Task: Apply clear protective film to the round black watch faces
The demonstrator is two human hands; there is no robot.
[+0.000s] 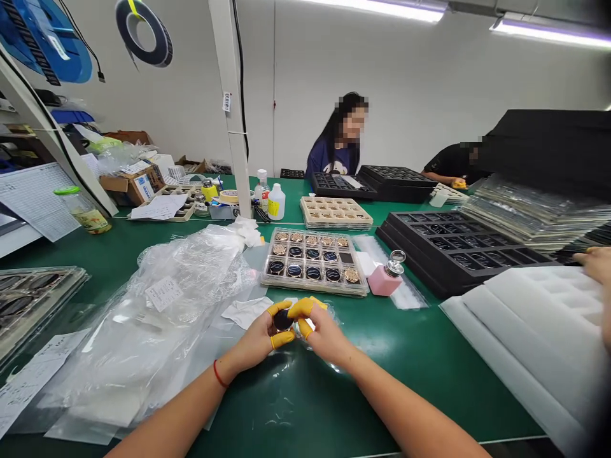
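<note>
My left hand (255, 340) grips a round black watch face (283, 320) by its edge, between a thumb and finger covered with yellow finger cots. From the other side, my right hand (327, 334) is curled in with its yellow-covered fingertips at the watch face's rim. Something pale shows between those fingers, too small to make out. Just beyond my hands sits a clear compartment tray (315, 289) with black watch faces and gold-coloured round parts. A pink pump bottle (384, 281) stands at the tray's right, and a crumpled white cloth (245, 312) lies by my left hand.
Clear plastic bags (157, 318) cover the left of the green table (382, 394). White foam sheets (525, 331) and a black tray (443, 248) lie to the right, where another person's hand (599, 264) reaches in. Two people sit opposite. A beige tray (334, 213) stands farther back.
</note>
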